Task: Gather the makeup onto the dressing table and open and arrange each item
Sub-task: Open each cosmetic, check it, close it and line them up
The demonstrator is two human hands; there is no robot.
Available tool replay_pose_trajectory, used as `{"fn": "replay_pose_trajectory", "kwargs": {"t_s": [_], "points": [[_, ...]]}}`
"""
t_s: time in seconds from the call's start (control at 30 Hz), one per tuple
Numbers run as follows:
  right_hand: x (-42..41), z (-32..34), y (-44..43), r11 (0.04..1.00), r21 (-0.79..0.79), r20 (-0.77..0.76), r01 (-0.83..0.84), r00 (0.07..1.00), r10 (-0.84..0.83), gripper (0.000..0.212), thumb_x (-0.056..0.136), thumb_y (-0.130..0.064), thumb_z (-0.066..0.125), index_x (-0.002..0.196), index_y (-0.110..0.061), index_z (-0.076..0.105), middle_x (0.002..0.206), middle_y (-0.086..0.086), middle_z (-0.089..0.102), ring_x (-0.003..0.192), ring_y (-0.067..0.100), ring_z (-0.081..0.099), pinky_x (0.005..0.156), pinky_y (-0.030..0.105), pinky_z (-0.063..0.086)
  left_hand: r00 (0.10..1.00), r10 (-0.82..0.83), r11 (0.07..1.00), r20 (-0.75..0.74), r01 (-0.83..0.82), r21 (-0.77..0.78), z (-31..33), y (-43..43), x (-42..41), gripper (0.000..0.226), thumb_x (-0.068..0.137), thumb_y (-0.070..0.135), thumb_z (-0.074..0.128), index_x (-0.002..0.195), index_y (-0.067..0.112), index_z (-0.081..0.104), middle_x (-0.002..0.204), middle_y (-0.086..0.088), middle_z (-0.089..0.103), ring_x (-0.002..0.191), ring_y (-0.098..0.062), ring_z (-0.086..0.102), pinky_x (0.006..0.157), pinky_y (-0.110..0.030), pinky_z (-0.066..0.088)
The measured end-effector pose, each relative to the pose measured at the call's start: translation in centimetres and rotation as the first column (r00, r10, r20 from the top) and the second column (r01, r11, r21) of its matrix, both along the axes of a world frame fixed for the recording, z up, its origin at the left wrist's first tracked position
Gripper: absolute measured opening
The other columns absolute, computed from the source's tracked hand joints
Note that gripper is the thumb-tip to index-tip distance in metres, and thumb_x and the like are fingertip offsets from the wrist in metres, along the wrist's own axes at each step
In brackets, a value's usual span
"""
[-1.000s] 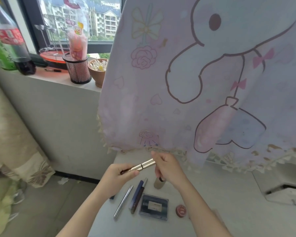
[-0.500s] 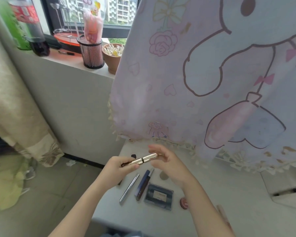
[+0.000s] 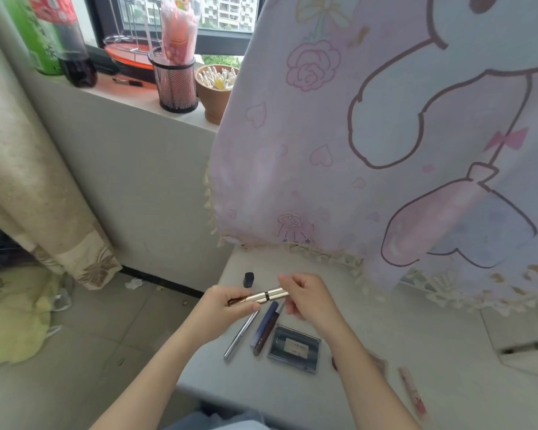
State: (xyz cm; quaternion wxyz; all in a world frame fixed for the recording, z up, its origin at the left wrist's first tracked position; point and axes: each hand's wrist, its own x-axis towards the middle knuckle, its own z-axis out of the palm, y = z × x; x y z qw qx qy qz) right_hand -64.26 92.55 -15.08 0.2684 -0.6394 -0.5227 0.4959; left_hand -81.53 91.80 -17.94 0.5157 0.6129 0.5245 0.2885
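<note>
Fingers of the left hand (image 3: pixel 221 308) gripped a gold tube (image 3: pixel 266 295); the right hand (image 3: pixel 305 301) pinched its other end. Cap seemingly closed

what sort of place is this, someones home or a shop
Most likely a bedroom in a flat, at a dressing table by a window. A dark palette and other makeup lie on it, a cartoon-print cloth hangs behind it, and a pot of cotton swabs sits on the windowsill.
</note>
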Motion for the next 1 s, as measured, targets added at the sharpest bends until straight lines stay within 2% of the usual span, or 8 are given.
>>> {"fn": "replay_pose_trajectory", "kwargs": {"t_s": [0.07,0.13,0.2,0.27,0.33,0.43,0.6,1.0], "points": [[0.0,-0.1,-0.1,1.000,0.021,-0.077,0.004,0.997,-0.002,0.016,0.089,-0.013,0.056,0.073,-0.015,0.059,0.053,-0.008,0.054,0.040,0.000,0.044,0.040,0.008,0.032,1.000,0.006,1.000,0.006,-0.006,-0.008,-0.1,0.0,-0.2,0.020,0.081,0.014,0.067,0.071,0.031,0.066,0.041,0.012,0.040,0.045,-0.004,0.031,0.046,-0.013,0.023],[0.3,-0.1,-0.2,0.999,0.010,-0.161,-0.047,0.986,0.048,0.018,0.087,-0.006,0.058,0.088,-0.024,0.061,0.077,-0.007,0.060,0.055,-0.006,0.053,0.046,0.006,0.039,0.999,0.030,0.999,0.016,-0.029,-0.016,-0.3,0.2,-0.6,0.029,0.081,0.014,0.067,0.068,0.039,0.063,0.041,0.012,0.040,0.044,-0.004,0.030,0.044,-0.012,0.022],[0.3,-0.4,-0.1,0.995,-0.030,-0.150,-0.099,0.984,0.093,0.018,0.088,-0.016,0.058,0.101,-0.028,0.058,0.089,-0.005,0.061,0.069,0.000,0.058,0.058,0.009,0.046,0.999,0.038,0.999,0.021,-0.038,-0.015,-0.4,0.2,-0.9,0.031,0.080,0.013,0.068,0.066,0.041,0.062,0.041,0.012,0.041,0.044,-0.003,0.031,0.044,-0.012,0.022],[-0.3,-0.6,0.1,0.996,-0.040,-0.110,-0.077,0.991,0.072,0.005,0.090,-0.021,0.056,0.094,-0.020,0.059,0.073,0.000,0.060,0.054,0.006,0.054,0.051,0.013,0.044,0.999,0.025,1.000,0.022,-0.024,-0.013,-0.5,0.2,-0.8,0.034,0.080,0.013,0.068,0.062,0.041,0.060,0.041,0.012,0.042,0.044,-0.003,0.032,0.045,-0.012,0.023],[-0.6,-0.8,0.3,1.000,0.002,-0.155,-0.020,0.988,0.020,0.010,0.089,-0.012,0.057,0.081,-0.016,0.061,0.060,0.000,0.054,0.044,0.004,0.046,0.044,0.011,0.037,0.999,0.026,0.999,0.029,-0.026,-0.019,-0.8,0.2,-0.8,0.036,0.081,0.012,0.067,0.061,0.041,0.060,0.041,0.011,0.042,0.045,-0.004,0.031,0.045,-0.012,0.023],[-0.5,-1.0,0.6,0.999,0.030,-0.194,-0.031,0.980,0.037,0.027,0.083,0.003,0.059,0.072,-0.021,0.062,0.063,-0.006,0.056,0.048,-0.004,0.050,0.046,0.007,0.036,0.999,0.045,0.999,0.006,-0.045,-0.028,-1.4,0.4,-1.3,0.020,0.082,0.014,0.065,0.071,0.030,0.066,0.045,0.010,0.039,0.043,-0.004,0.030,0.043,-0.012,0.022],[-0.6,-2.4,1.1,0.997,0.037,-0.106,-0.072,0.992,0.075,0.036,0.079,0.006,0.062,0.066,-0.027,0.064,0.074,-0.005,0.061,0.076,0.013,0.056,0.073,0.019,0.045,0.998,0.062,0.994,-0.017,-0.063,-0.084,-2.7,0.1,-2.0,0.010,0.083,0.017,0.064,0.085,0.008,0.069,0.064,-0.006,0.046,0.045,-0.003,0.030,0.046,-0.015,0.023],[-0.2,-2.4,3.5,0.987,0.006,-0.113,-0.164,0.980,0.163,0.035,0.077,0.018,0.057,0.059,-0.011,0.064,0.077,-0.002,0.066,0.062,-0.004,0.062,0.065,0.006,0.047,0.995,0.097,0.975,-0.010,-0.097,-0.199,-3.3,0.6,-3.3,0.015,0.087,0.018,0.058,0.088,0.009,0.069,0.070,-0.003,0.057,0.051,-0.001,0.042,0.047,-0.006,0.033]]}}
